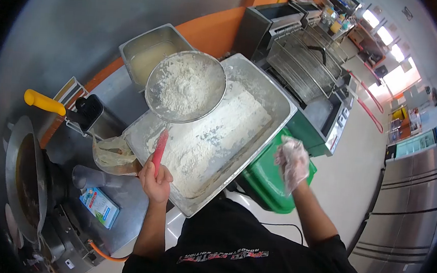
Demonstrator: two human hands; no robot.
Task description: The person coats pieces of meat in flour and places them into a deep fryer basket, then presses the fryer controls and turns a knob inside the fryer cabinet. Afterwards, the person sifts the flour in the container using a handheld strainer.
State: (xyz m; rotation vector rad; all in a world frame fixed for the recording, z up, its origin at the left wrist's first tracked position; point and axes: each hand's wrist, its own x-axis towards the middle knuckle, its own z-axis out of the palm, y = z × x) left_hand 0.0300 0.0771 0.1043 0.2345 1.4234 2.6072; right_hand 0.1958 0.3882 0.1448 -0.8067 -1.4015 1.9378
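My left hand [155,181] is closed around the red handle of a round mesh sieve [155,113]. White flour [187,86] lies heaped in the sieve, which is above the far left part of a large metal tray [287,111]. More flour [230,118] is spread over the tray's bottom, with bare metal showing in patches. My right hand [293,164], in a loose clear plastic glove dusted white, is out to the right of the tray, above a green bin lid [270,188]. Its fingers look loosely apart, with nothing visible in them.
A metal pan [128,51] of pale liquid stands behind the sieve. Left are a plastic bag [111,154], a clear cup [86,177], a blue-white carton [99,207] and a wok [26,174] of dark liquid. Fryer baskets [304,66] with long red handles lie at right.
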